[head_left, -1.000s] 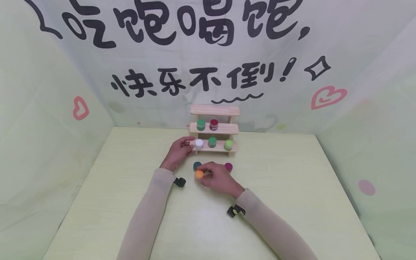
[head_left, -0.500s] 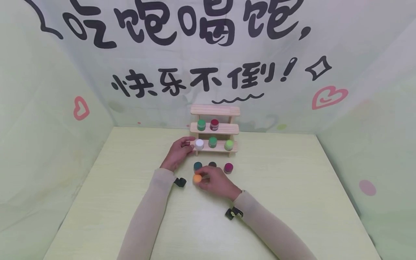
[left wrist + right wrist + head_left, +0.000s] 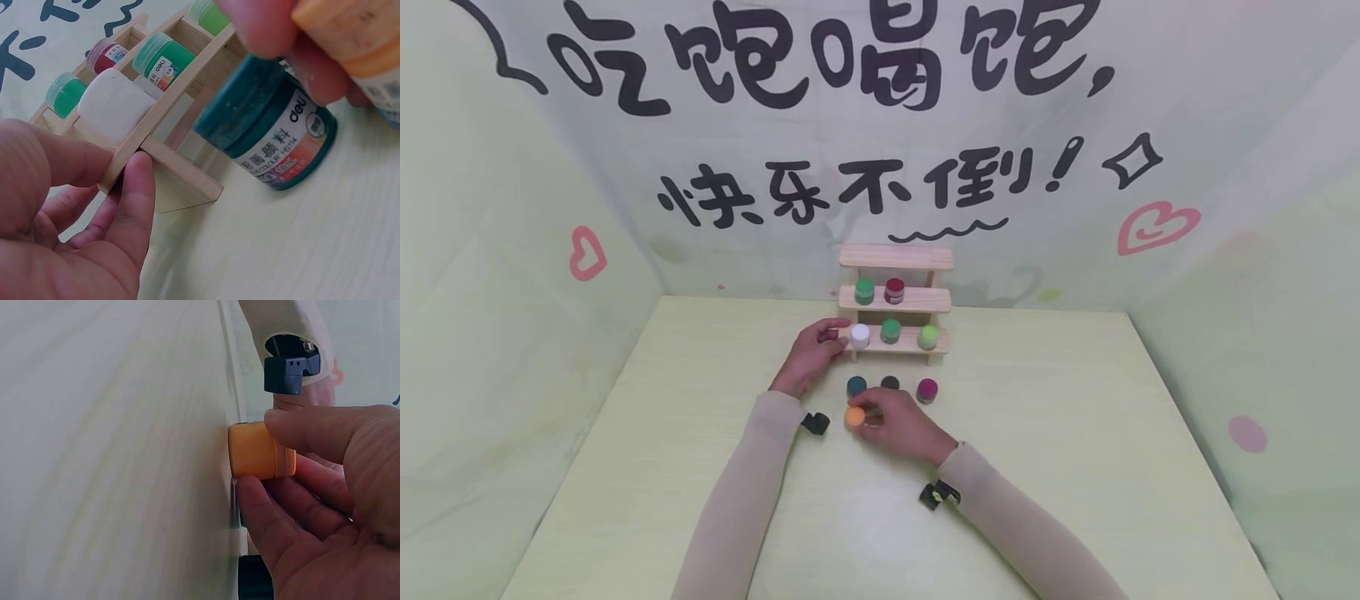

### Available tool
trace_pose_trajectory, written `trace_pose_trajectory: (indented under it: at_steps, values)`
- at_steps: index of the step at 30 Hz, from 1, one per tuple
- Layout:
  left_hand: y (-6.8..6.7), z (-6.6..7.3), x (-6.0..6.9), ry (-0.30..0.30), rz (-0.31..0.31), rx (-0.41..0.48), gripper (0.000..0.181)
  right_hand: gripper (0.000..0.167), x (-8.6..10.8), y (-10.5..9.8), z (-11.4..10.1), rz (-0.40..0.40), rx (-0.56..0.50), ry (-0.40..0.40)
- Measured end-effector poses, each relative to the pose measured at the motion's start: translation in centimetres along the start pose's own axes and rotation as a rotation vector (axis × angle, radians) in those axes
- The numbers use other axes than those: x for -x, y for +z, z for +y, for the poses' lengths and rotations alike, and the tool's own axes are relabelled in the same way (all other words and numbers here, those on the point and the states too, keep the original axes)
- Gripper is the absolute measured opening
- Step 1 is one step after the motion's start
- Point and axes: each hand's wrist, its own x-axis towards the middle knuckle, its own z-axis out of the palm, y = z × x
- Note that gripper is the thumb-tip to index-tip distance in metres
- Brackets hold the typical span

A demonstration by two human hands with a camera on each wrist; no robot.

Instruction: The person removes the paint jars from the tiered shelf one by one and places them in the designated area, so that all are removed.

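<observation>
A three-tier wooden stand (image 3: 895,257) is at the back of the table. My left hand (image 3: 808,357) pinches the left end of its lowest shelf, as the left wrist view (image 3: 94,212) shows. On that shelf are a white jar (image 3: 860,336), a green jar (image 3: 891,331) and a light green jar (image 3: 928,337); the middle shelf holds a green jar (image 3: 864,291) and a dark red one (image 3: 894,290). My right hand (image 3: 904,425) holds an orange jar (image 3: 854,417) between thumb and fingers, at the tabletop in front of a teal jar (image 3: 856,386).
Before the stand are also a dark jar (image 3: 890,382), partly behind my right hand, and a magenta jar (image 3: 927,390). A printed cloth (image 3: 760,133) hangs behind the table (image 3: 1037,392). Each wrist wears a small black device.
My right hand has moved slightly left and nearer to me with the orange jar, bringing more of the teal and dark jars into sight. My left hand stays at the stand.
</observation>
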Motion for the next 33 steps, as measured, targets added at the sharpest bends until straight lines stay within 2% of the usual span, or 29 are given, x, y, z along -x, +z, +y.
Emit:
trace_pose_trajectory:
  at_steps: [15, 21, 33]
  values:
    - [0.2, 0.1, 0.0, 0.008, 0.004, 0.006, 0.036, 0.041, 0.5, -1.3, -0.8, 0.019, -0.061, 0.029]
    - [0.1, 0.2, 0.1, -0.003, 0.003, 0.01, 0.037, 0.037, 0.1, -2.1, -1.3, 0.034, -0.09, 0.019]
    - [0.2, 0.4, 0.4, -0.016, 0.003, 0.012, 0.036, 0.04, -0.8, -3.9, -1.8, 0.097, -0.107, -0.009]
